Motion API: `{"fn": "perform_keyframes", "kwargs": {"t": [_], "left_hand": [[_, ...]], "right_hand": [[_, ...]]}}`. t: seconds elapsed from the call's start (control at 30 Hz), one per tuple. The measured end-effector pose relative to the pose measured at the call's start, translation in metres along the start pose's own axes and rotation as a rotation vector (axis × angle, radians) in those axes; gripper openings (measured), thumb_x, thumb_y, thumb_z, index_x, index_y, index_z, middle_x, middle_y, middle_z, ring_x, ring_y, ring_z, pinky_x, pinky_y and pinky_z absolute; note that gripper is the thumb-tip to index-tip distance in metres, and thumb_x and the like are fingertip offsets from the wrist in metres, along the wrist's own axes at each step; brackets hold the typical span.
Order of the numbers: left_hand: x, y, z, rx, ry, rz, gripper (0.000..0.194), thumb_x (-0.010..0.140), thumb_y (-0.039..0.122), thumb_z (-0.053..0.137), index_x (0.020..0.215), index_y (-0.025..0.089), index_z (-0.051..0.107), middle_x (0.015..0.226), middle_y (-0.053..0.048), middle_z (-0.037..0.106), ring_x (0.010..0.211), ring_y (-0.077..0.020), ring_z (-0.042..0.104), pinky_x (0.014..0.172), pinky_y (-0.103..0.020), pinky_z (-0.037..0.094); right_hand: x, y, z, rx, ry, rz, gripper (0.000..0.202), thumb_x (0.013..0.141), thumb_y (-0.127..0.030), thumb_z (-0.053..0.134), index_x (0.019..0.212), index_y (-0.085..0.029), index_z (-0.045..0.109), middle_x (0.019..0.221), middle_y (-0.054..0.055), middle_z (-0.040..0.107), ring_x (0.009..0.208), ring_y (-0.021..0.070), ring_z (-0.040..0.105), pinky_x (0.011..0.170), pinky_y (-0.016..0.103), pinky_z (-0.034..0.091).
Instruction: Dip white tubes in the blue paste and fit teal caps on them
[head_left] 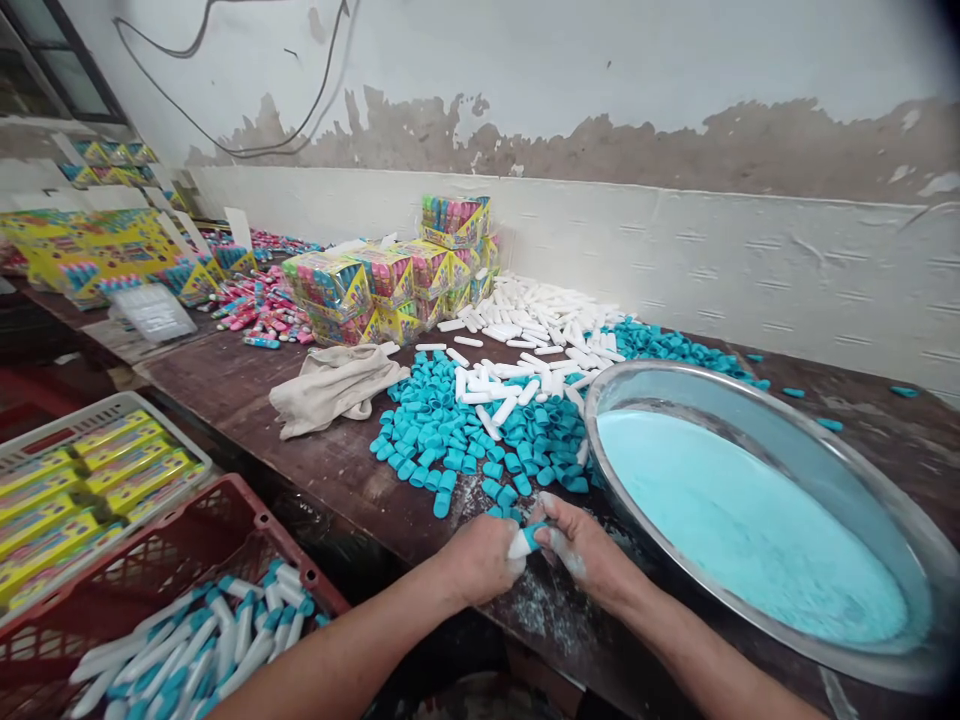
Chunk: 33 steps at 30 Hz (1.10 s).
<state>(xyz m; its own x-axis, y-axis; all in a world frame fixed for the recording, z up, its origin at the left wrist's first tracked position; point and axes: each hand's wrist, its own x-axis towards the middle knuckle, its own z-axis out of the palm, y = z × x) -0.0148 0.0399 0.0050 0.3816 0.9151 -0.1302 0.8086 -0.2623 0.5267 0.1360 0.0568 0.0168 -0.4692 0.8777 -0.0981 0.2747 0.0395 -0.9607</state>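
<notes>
Near the table's front edge my two hands meet over one small tube. My left hand (486, 560) is closed around the white tube (519, 546), most of which its fingers hide. The fingers of my right hand (586, 548) pinch the blue cap (534, 535) at the tube's end; white powder coats them. Just beyond lies a heap of loose blue caps (431, 420), with white tubes (525, 330) scattered over and behind it. To the right stands a wide metal basin (600, 375) holding pale blue powder (742, 530).
A red crate (240, 500) of capped tubes stands lower left, beside a grey tray (112, 405) of yellow boxes. A cloth glove (337, 385) lies on the table left of the caps. Stacked packs of coloured tubes (397, 280) stand farther back, near the wall.
</notes>
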Motion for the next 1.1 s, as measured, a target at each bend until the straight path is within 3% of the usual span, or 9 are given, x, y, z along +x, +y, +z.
{"fn": "perform_keyframes", "kwargs": {"t": [0.13, 0.23, 0.33, 0.4, 0.5, 0.7, 0.87, 1.1], "left_hand": [[-0.008, -0.005, -0.002, -0.035, -0.006, 0.032, 0.011, 0.071, 0.024, 0.047, 0.071, 0.02, 0.057, 0.067, -0.003, 0.063, 0.057, -0.0157, 0.056, 0.049, -0.022, 0.033], [-0.021, -0.022, -0.006, -0.066, -0.042, 0.029, 0.011, 0.072, 0.026, 0.047, 0.071, 0.02, 0.056, 0.068, -0.001, 0.063, 0.058, -0.0139, 0.056, 0.049, -0.02, 0.032], [-0.034, -0.043, -0.014, -0.102, 0.051, -0.081, 0.018, 0.077, 0.032, 0.044, 0.071, 0.019, 0.053, 0.066, 0.001, 0.06, 0.058, -0.0125, 0.054, 0.052, -0.02, 0.032], [-0.041, -0.055, -0.02, -0.124, 0.144, -0.14, 0.024, 0.08, 0.037, 0.041, 0.069, 0.018, 0.051, 0.065, 0.001, 0.057, 0.059, -0.0124, 0.052, 0.055, -0.02, 0.032], [-0.047, -0.067, -0.026, -0.158, 0.236, -0.192, 0.027, 0.082, 0.039, 0.039, 0.069, 0.017, 0.049, 0.065, 0.001, 0.054, 0.061, -0.0124, 0.05, 0.056, -0.02, 0.032], [-0.051, -0.079, -0.027, -0.198, 0.351, -0.245, 0.024, 0.081, 0.036, 0.04, 0.074, 0.017, 0.052, 0.066, 0.002, 0.053, 0.061, -0.0118, 0.048, 0.058, -0.02, 0.033], [-0.052, -0.085, -0.025, -0.218, 0.412, -0.281, 0.026, 0.081, 0.037, 0.04, 0.072, 0.017, 0.053, 0.064, 0.002, 0.053, 0.06, -0.0119, 0.048, 0.057, -0.02, 0.032], [-0.048, -0.084, -0.021, -0.289, 0.442, -0.257, 0.025, 0.082, 0.037, 0.042, 0.074, 0.017, 0.055, 0.067, 0.002, 0.056, 0.063, -0.0124, 0.05, 0.06, -0.02, 0.034]], "right_hand": [[-0.007, -0.005, 0.003, -0.091, -0.007, -0.047, 0.015, 0.073, -0.029, 0.046, 0.063, -0.021, 0.038, 0.049, -0.007, 0.036, 0.046, 0.0096, 0.033, 0.047, 0.022, 0.027], [-0.006, -0.006, 0.008, -0.156, -0.1, -0.074, 0.007, 0.075, -0.023, 0.046, 0.069, -0.019, 0.044, 0.053, -0.004, 0.047, 0.051, 0.0108, 0.043, 0.051, 0.022, 0.033], [0.012, -0.007, 0.006, -0.432, -0.051, -0.11, 0.012, 0.081, -0.019, 0.04, 0.079, -0.017, 0.052, 0.063, -0.001, 0.057, 0.058, 0.0113, 0.05, 0.056, 0.021, 0.038], [0.031, -0.006, 0.004, -0.731, 0.023, -0.094, 0.019, 0.083, -0.016, 0.038, 0.078, -0.016, 0.056, 0.068, 0.001, 0.059, 0.063, 0.0118, 0.052, 0.058, 0.021, 0.038], [0.058, -0.004, 0.007, -0.937, 0.032, -0.087, 0.018, 0.081, -0.014, 0.044, 0.077, -0.015, 0.062, 0.08, 0.005, 0.061, 0.073, 0.0148, 0.054, 0.065, 0.023, 0.038], [0.09, -0.01, 0.024, -1.113, 0.054, -0.118, 0.02, 0.086, -0.021, 0.042, 0.089, -0.017, 0.061, 0.089, 0.008, 0.059, 0.082, 0.0202, 0.055, 0.068, 0.027, 0.036], [0.113, -0.012, 0.036, -1.196, 0.005, -0.145, 0.017, 0.084, -0.027, 0.049, 0.087, -0.016, 0.062, 0.093, 0.01, 0.057, 0.086, 0.0221, 0.055, 0.071, 0.028, 0.037], [0.11, -0.006, 0.037, -1.196, -0.008, -0.18, 0.021, 0.078, -0.028, 0.058, 0.096, -0.017, 0.057, 0.095, 0.008, 0.057, 0.088, 0.0215, 0.055, 0.074, 0.029, 0.037]]}}
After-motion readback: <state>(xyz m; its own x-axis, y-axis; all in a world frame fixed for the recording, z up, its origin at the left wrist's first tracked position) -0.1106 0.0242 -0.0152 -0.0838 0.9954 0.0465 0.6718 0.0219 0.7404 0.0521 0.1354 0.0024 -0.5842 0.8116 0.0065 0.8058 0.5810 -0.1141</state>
